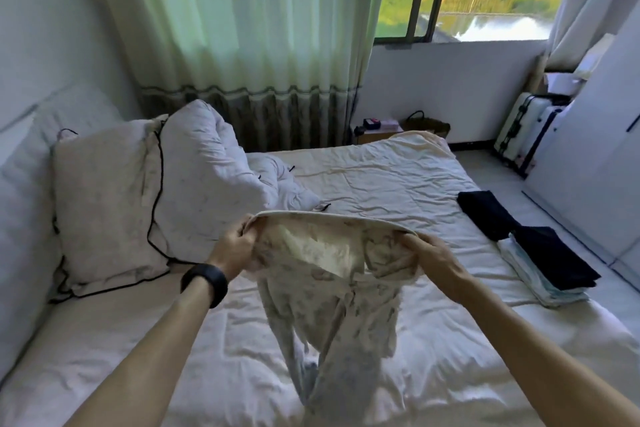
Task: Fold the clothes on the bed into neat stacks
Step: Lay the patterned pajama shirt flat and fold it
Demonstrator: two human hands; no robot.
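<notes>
A pale, faintly printed garment (332,291) hangs in the air above the bed (398,184), its lower part trailing onto the sheet. My left hand (239,248) grips its top edge at the left. My right hand (427,258) grips the same edge at the right, so the opening is stretched between them. At the bed's right edge lies a stack of folded clothes (540,274), pale pieces underneath and a dark one on top. A second dark folded garment (485,213) lies just behind that stack.
Two white pillows (114,201) with black piping lean at the left, with a rumpled duvet (291,184) behind them. A small bedside table (379,130) and a basket (429,125) stand beyond the bed under the window. Suitcases (530,133) and a white wardrobe (595,156) line the right.
</notes>
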